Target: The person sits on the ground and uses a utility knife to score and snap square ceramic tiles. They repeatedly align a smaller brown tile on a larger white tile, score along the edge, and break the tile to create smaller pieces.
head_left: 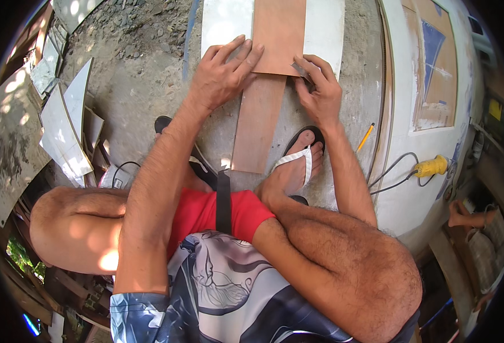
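Note:
A reddish-brown plywood strip (280, 34) lies lengthwise over a white board (227, 23) at the top middle. My left hand (229, 68) rests on the white board and the strip's left edge, its fingers stretched out. At the strip's near right corner, my right hand (322, 86) pinches a thin dark blade-like piece (303, 72) between thumb and fingers. Its exact kind is partly hidden by the fingers. A second brown plywood strip (258, 126) runs from under the near edge of the first one toward me, between my feet.
A yellow-orange pencil or marker (365, 137) lies on the concrete right of my right foot. Further right, a yellow plug (432, 167) with a black cord sits on a large white panel (400, 188). Broken white board pieces (66, 131) are piled at the left, with rubble (137, 28) beyond.

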`<state>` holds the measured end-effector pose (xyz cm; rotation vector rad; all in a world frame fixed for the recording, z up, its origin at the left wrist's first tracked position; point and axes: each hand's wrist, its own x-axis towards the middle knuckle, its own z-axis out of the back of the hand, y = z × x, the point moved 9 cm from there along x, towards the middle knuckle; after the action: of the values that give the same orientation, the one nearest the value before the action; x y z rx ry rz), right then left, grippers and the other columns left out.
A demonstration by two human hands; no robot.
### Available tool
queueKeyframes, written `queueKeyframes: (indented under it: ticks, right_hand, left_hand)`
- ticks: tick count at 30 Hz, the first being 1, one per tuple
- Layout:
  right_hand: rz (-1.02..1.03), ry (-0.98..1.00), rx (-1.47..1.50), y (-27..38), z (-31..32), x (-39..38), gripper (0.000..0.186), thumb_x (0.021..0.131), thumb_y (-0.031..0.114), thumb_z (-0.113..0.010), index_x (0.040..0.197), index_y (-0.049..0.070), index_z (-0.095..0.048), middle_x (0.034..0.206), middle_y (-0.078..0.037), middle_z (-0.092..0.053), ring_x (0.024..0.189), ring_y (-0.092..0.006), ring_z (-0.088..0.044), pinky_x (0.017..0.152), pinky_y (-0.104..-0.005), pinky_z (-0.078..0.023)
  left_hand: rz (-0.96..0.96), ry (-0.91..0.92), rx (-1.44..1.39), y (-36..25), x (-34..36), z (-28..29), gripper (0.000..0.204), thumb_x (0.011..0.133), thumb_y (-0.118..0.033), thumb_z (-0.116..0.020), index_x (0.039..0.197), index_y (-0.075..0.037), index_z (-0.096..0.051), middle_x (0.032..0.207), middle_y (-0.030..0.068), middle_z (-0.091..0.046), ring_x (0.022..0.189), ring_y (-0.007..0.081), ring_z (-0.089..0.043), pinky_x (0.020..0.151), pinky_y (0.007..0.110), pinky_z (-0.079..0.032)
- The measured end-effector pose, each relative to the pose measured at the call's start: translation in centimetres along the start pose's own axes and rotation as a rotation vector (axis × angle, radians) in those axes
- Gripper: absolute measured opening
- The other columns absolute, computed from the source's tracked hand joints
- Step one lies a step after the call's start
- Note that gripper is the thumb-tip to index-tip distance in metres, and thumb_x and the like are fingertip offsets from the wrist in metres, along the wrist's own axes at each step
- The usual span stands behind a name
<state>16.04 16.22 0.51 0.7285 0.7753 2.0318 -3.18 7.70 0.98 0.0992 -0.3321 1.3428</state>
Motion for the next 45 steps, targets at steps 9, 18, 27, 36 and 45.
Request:
queueKeyframes:
  ticks: [9, 18, 27, 36, 45]
  right_hand:
    - [-0.012, -0.003, 0.007, -0.3, -0.1, 0.0, 0.048, 0.086, 0.003, -0.077, 0.129, 0.023, -0.079, 0.128, 0.0, -0.074, 0.087, -0.0185, -0.081, 0.074, -0.0327, -0.066]
    - [0.03, -0.018, -0.006, -0.1, 0.0, -0.1, 0.049, 0.085, 0.006, -0.082, 0.13, 0.023, -0.078, 0.13, 0.001, -0.073, 0.086, -0.0185, -0.081, 0.073, -0.0332, -0.066]
    - [-0.003, -0.002, -0.042, 0.4, -0.4, -0.1, 0.05, 0.084, 0.004, -0.088, 0.131, 0.015, -0.078, 0.132, -0.008, -0.072, 0.098, -0.021, -0.079, 0.079, -0.0326, -0.066]
    - [-0.057, 0.012, -0.041, 0.5, -1.0, -0.2, 0.046, 0.084, 0.003, -0.083, 0.128, 0.018, -0.078, 0.131, -0.007, -0.073, 0.091, -0.0227, -0.08, 0.075, -0.0348, -0.065]
    - [0.001, -0.027, -0.062, 0.8, -0.1, 0.1, 0.048, 0.084, 0.005, -0.083, 0.13, 0.018, -0.077, 0.129, -0.003, -0.073, 0.076, -0.0193, -0.078, 0.067, -0.0343, -0.064]
  left_hand:
    - [0.003, 0.039, -0.017, 0.2, 0.1, 0.1, 0.071, 0.094, -0.03, -0.081, 0.16, -0.018, -0.056, 0.147, 0.0045, -0.071, 0.142, 0.0252, -0.059, 0.107, 0.042, -0.051]
    - [-0.008, 0.038, -0.03, 0.2, 0.1, 0.7, 0.07, 0.094, -0.033, -0.079, 0.159, -0.017, -0.056, 0.143, 0.0055, -0.072, 0.141, 0.0243, -0.059, 0.108, 0.042, -0.049]
    - [0.01, 0.018, -0.01, 0.3, 0.3, 0.3, 0.07, 0.093, -0.035, -0.082, 0.157, -0.018, -0.059, 0.143, 0.005, -0.072, 0.141, 0.0237, -0.06, 0.106, 0.041, -0.05]
    - [0.016, 0.026, -0.069, -0.1, 0.7, 0.7, 0.069, 0.093, -0.032, -0.082, 0.155, -0.011, -0.06, 0.143, 0.01, -0.07, 0.141, 0.027, -0.059, 0.107, 0.043, -0.05]
    - [0.162, -0.1, -0.125, -0.6, 2.5, 2.3, 0.045, 0.095, -0.03, -0.079, 0.131, -0.003, -0.074, 0.148, 0.0152, -0.068, 0.147, 0.0316, -0.055, 0.11, 0.045, -0.046]
